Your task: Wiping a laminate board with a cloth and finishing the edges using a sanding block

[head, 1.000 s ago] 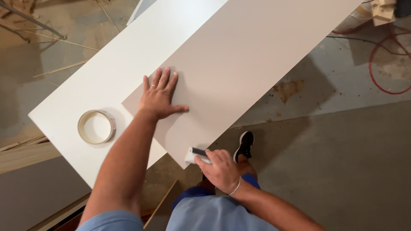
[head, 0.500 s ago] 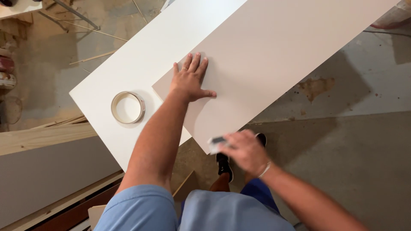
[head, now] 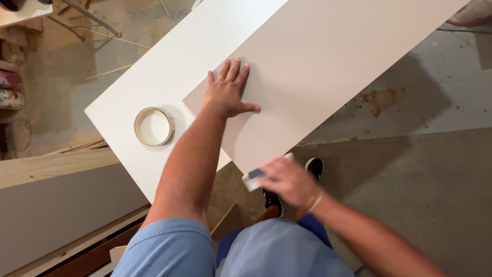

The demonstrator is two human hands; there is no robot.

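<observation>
My left hand [head: 228,92] lies flat with fingers spread on the upper white panel [head: 328,66], pressing near its left corner. That panel rests on a second white panel [head: 169,77] that sticks out to the left beneath it. My right hand [head: 289,182] is blurred at the near edge of the upper panel and grips a small white and dark block-shaped tool [head: 253,178] against that edge. A roll of pale edge tape [head: 154,126] lies on the lower panel, left of my left forearm.
Bare concrete floor [head: 410,154] with a brown stain spreads to the right. My dark shoe [head: 313,166] shows under the panel edge. Wooden boards and a grey panel [head: 56,205] lie at the lower left, thin sticks at the upper left.
My right hand with the small tool has slid along the panel's near edge. My left hand stays flat on the upper panel. The view has shifted.
</observation>
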